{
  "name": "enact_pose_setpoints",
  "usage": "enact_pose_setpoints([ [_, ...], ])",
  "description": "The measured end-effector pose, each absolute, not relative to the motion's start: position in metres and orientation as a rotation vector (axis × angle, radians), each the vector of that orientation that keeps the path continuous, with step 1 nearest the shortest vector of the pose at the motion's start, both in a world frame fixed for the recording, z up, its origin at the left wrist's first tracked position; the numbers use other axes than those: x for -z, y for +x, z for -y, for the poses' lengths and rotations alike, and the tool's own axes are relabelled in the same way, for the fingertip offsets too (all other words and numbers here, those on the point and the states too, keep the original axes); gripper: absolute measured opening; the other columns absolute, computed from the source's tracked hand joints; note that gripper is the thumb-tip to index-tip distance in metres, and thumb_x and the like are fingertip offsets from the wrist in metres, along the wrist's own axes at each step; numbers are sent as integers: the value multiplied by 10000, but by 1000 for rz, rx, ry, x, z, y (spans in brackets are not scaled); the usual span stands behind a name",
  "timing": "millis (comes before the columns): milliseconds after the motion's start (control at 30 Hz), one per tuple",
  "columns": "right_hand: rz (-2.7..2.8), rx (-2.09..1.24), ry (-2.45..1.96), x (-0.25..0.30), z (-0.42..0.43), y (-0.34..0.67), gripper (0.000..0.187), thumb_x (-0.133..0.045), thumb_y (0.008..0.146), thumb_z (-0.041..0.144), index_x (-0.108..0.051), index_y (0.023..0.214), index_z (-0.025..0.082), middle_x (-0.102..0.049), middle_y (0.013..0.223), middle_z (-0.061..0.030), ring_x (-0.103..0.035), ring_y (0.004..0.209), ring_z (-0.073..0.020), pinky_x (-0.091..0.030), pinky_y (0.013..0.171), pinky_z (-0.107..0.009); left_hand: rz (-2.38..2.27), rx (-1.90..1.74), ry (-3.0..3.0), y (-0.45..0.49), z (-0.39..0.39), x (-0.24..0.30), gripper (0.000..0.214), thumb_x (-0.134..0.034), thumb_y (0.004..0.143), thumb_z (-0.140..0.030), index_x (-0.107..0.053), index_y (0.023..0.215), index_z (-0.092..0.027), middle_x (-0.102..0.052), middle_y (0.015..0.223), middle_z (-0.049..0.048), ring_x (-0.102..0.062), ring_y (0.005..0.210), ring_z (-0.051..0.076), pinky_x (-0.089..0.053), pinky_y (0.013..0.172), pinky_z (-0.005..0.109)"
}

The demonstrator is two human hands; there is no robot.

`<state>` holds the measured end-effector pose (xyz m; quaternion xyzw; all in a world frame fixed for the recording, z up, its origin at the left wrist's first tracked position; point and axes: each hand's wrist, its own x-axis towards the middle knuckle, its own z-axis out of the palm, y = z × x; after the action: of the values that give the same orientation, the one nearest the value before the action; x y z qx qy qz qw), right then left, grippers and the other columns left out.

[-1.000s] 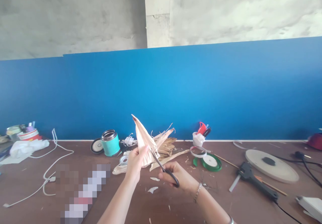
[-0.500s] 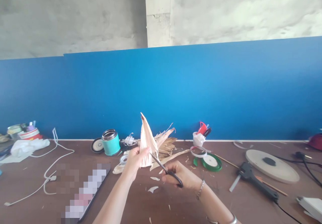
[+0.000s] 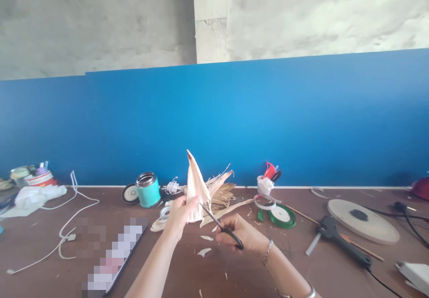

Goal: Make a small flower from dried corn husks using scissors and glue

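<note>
My left hand (image 3: 181,213) pinches a pale, pointed corn husk (image 3: 197,184), its tip upward and its ribbed face toward me. In my right hand (image 3: 239,233) is a pair of dark-handled scissors (image 3: 231,236), the blades reaching up-left to the husk's lower right edge. Whether the blades are parted there I cannot make out. Behind the held piece lies a pile of dried husks (image 3: 223,195), with one long strip stretching right. Small cut scraps (image 3: 204,252) are scattered on the brown table (image 3: 187,275) below my hands.
Left of my hands are a turquoise thermos jar (image 3: 148,191), its lid (image 3: 130,193), a blurred-out phone (image 3: 115,258) and a white cable (image 3: 63,226). Rightward lie green ribbon (image 3: 288,217), a pen cup (image 3: 264,185), a black glue gun (image 3: 345,240) and a round disc (image 3: 363,222).
</note>
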<state>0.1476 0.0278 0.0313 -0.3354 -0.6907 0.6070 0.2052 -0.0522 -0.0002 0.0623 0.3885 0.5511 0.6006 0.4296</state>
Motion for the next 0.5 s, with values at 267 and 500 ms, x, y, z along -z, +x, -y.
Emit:
enact_pose_setpoints([
  [267, 1896, -1866, -781, -25, -29, 146, 384, -723, 661, 465, -628, 810, 125, -574, 510, 28, -539, 427, -90, -435, 405, -179, -1501, -1715, 867, -48, 3, -70, 440, -720, 585, -543, -643, 670, -119, -436, 444, -47, -344, 406, 75, -217, 379, 197],
  [500, 1967, -1726, -911, -32, -23, 143, 312, -710, 686, 411, -649, 779, 119, -571, 474, 30, -490, 373, -62, -344, 360, -143, -1483, -1764, 921, -44, -1, -59, 423, -701, 631, -526, -635, 669, -110, -398, 473, -52, -310, 449, 65, -215, 401, 185],
])
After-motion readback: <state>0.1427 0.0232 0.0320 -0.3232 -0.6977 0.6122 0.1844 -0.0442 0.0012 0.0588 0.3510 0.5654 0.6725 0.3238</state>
